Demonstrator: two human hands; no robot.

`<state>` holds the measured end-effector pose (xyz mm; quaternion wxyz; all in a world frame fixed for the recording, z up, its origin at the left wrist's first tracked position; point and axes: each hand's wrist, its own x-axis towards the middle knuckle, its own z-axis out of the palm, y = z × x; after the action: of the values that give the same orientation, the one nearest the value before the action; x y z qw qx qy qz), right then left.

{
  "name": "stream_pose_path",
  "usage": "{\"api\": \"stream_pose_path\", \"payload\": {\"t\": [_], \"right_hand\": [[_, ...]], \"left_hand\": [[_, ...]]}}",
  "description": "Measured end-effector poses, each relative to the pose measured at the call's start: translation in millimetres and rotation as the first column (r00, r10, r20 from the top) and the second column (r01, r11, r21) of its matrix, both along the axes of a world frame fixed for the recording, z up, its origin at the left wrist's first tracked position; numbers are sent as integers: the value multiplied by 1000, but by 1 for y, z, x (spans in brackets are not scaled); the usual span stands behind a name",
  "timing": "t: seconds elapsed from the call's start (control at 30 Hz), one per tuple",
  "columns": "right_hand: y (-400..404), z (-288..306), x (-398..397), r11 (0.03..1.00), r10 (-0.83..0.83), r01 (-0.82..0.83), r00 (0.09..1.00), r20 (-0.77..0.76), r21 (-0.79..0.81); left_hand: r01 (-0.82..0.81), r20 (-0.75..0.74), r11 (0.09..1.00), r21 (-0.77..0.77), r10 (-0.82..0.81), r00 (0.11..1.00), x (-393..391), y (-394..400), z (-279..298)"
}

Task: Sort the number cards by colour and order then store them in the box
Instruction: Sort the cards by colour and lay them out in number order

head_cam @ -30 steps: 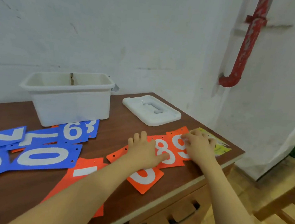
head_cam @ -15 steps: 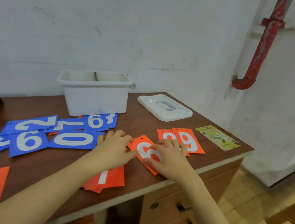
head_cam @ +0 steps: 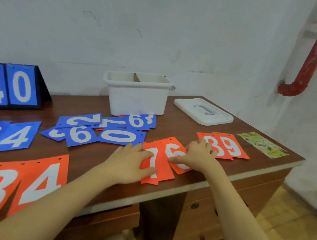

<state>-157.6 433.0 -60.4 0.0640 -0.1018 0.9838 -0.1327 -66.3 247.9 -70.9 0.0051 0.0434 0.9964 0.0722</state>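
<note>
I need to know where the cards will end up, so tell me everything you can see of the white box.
The white box is an open, lidless tub of matte, plastic-looking material with a thick rolled rim. A brownish divider splits it into two compartments; no cards show inside. It stands upright at the back of the table, near the wall. A small grey part sticks out at its right rim. Blue number cards lie against its front base. Neither hand touches it.

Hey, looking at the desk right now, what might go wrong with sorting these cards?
The orange 6 card under the right hand lies close to the desk edge and may slide off. The blue cards overlap in a loose heap, so a number could be missed. A 6 and a 9 could be mixed up if a card gets turned.
</note>
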Motion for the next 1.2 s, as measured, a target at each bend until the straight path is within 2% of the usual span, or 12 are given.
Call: {"api": "stream_pose_path", "payload": {"t": [0.1,0.3,0.43,0.5,0.6,0.63,0.73,0.8,0.87,0.93,1.07,1.2], "right_hand": [[-3,-4,8,991,-44,37,998,-53,-126],[1,-5,27,851,-151,-134,863,-482,-507],[9,14,31,673,-218,-203,864,-454,-711],[10,16,35,611,-216,-195,891,-399,-767],[1,11,42,578,-165,-129,949,-270,-806],[-6,8,45,579,-115,-130,964,-239,-805],[-32,-5,52,706,90,-226,969,-231,-672],[-46,-16,52,867,180,-284,944,-275,-409],[-47,-20,50,945,208,-272,927,-312,-179],[-37,-20,44,958,249,-281,917,-311,-59],[-25,-19,38,979,202,-196,974,-99,64],[-37,-19,42,992,104,-87,975,-197,92]], "left_hand": [[-46,-12,999,-16,46,999,2,3,-2],[-49,-31,999,-2,49,998,-4,13,-2],[-7,-15,998,66,8,1000,-22,39,-6],[-39,-35,972,231,48,998,-27,46,-7],[-107,-147,750,652,264,953,-18,37,-4],[-93,-187,708,700,308,933,-12,32,-2],[-97,-287,872,479,260,922,7,13,-1],[-118,-183,963,242,165,969,16,3,-4],[-79,-52,992,100,85,995,21,-3,-8],[-60,15,997,58,59,998,24,-10,-8],[-37,65,995,96,31,997,24,-22,-4],[35,42,989,146,-42,998,21,-24,-3]]}}
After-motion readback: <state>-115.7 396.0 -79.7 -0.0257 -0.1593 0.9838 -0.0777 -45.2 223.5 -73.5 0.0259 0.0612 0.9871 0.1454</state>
